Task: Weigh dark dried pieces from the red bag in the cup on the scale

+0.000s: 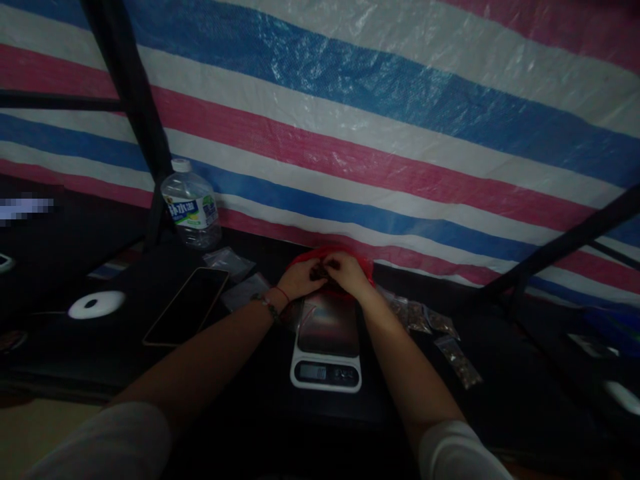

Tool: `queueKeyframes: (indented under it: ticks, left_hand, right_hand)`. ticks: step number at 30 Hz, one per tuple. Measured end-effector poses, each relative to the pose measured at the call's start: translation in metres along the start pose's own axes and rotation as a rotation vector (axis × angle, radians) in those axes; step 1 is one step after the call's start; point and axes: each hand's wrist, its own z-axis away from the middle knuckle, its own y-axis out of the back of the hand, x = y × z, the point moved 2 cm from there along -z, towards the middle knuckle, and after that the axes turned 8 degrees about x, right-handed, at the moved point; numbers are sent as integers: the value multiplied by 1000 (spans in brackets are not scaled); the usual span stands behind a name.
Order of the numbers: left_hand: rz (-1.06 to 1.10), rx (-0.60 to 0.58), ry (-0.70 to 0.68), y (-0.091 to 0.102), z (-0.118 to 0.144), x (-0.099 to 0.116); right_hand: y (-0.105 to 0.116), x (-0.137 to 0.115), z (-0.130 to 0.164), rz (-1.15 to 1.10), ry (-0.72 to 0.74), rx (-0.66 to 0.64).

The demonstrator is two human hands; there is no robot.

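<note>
My left hand (299, 279) and my right hand (347, 269) meet over an opened red plastic bag (369, 262). Both are closed around small dark pieces (320, 271), whose kind is too dim to make out. The left fingers curl about them while the right fingertips pinch from the other side. Just in front of the hands stands a white digital scale (296, 373) with a shiny metal pan (330, 327); its display is lit. Clear plastic bags (245, 291) lie left of my left hand.
Several small clear packets (459, 362) of brown bits lie right of the scale. To the left are a phone (187, 307), a white round device (97, 305) and a large plastic bottle (191, 207). Dark metal bars and a striped tarp (350, 147) rise behind the black table.
</note>
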Motion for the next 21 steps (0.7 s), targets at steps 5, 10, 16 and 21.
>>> queueKeyframes:
  ticks: [5, 10, 16, 21]
  left_hand:
    - [4, 12, 8, 1, 0, 4]
    - [22, 8, -2, 1, 1, 4]
    - [-3, 38, -14, 2, 0, 3]
    - [-12, 8, -30, 1, 0, 3]
  right_hand:
    - [0, -11, 3, 48, 17, -113]
    - [4, -13, 2, 124, 9, -127]
    - [5, -14, 0, 129, 99, -119]
    - [4, -12, 1, 106, 55, -112]
